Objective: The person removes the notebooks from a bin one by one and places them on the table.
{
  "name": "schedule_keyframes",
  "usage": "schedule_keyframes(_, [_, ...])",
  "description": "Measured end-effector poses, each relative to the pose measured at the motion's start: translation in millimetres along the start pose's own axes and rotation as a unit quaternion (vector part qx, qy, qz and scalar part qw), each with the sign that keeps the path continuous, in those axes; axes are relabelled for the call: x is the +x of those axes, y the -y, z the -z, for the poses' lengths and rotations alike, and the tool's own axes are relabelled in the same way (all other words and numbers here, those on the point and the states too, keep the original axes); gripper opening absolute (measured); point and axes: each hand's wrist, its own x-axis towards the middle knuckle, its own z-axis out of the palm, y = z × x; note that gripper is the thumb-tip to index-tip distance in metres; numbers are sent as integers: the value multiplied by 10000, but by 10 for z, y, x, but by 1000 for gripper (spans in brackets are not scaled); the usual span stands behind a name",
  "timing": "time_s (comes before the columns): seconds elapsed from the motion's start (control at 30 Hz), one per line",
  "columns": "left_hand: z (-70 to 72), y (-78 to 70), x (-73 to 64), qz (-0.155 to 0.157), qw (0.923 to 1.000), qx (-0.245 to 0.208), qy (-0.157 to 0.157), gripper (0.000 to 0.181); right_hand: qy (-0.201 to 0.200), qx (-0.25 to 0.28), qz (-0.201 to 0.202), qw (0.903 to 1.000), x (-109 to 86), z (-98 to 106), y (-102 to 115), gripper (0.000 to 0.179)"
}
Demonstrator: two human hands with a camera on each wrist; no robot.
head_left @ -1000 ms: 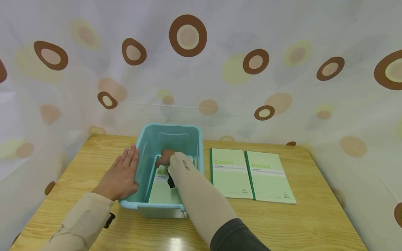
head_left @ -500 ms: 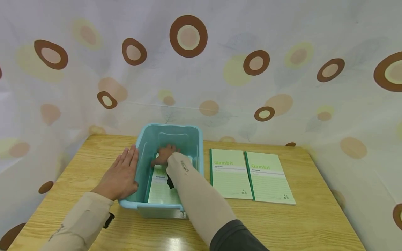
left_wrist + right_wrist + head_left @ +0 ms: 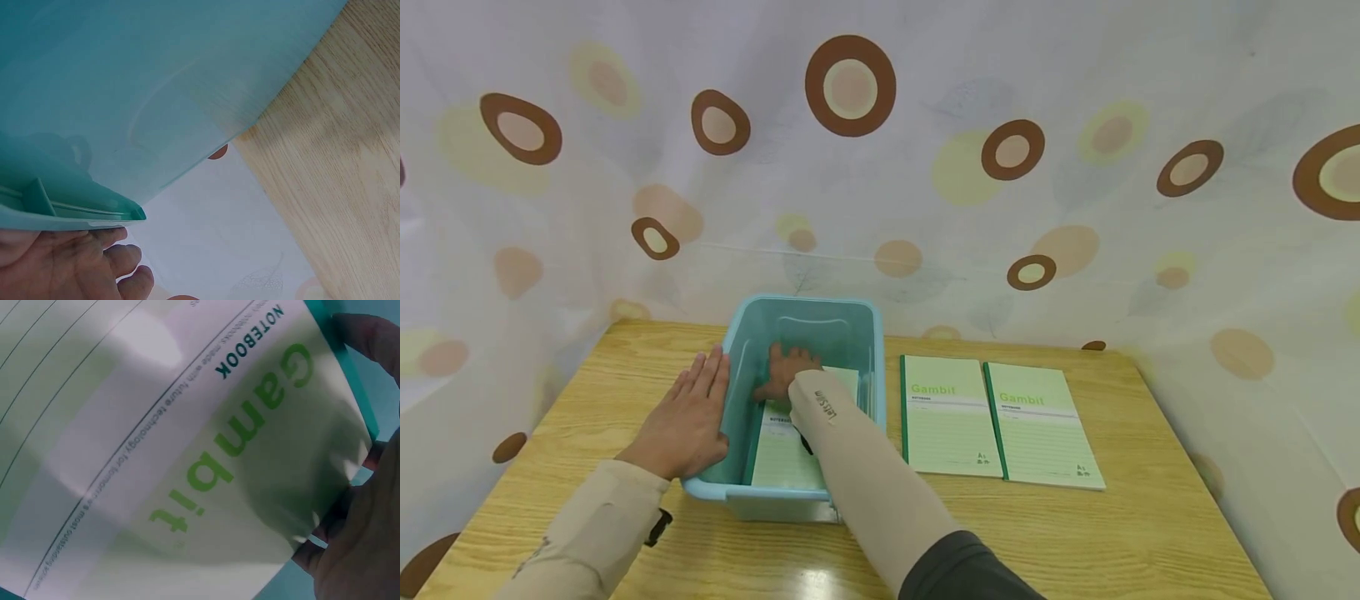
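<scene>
My left hand (image 3: 688,412) rests against the left rim of a light blue plastic basin (image 3: 823,329), its fingers straight. In the left wrist view those fingers (image 3: 131,257) lie just outside the lip. Deep inside the basin, my right hand (image 3: 784,375) grips the far left corner of a pale green Gambit notebook (image 3: 786,462). Close up in the right wrist view, the thumb is on its green spine (image 3: 356,375) and the other fingers (image 3: 336,519) are at the top edge. My sleeve covers part of the notebook's right side.
Two more Gambit notebooks, a nearer one (image 3: 951,429) and a farther right one (image 3: 1045,437), lie flat side by side to the basin's right. A wooden table (image 3: 1150,517) carries everything. Behind it hangs a patterned white sheet (image 3: 925,233).
My right hand has shifted left inside the basin, its fingers now more spread, and the notebook has slid slightly left with it. The left hand stays put.
</scene>
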Motion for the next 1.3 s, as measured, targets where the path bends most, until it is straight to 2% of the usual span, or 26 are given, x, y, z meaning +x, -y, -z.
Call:
schedule_keyframes(0.17, [7,-3,4,6,10000,-1,23,85,53,-255,22,9997,-30,23,8,90])
schedule_keyframes(0.4, [8,-6,1,40,10000,7,51,85,10,-202,2,9998,-56,33,31,92])
schedule_keyframes(0.63, [9,-2,4,45,9999,57,73,85,-43,-186,-7,9998,-62,44,46,84])
schedule_keyframes(0.83, [11,4,1,31,9999,52,86,86,-316,-180,17,9993,-88,72,66,72])
schedule_keyframes(1.3, [19,8,1,43,9999,46,118,86,-883,-265,108,9957,-191,201,115,58])
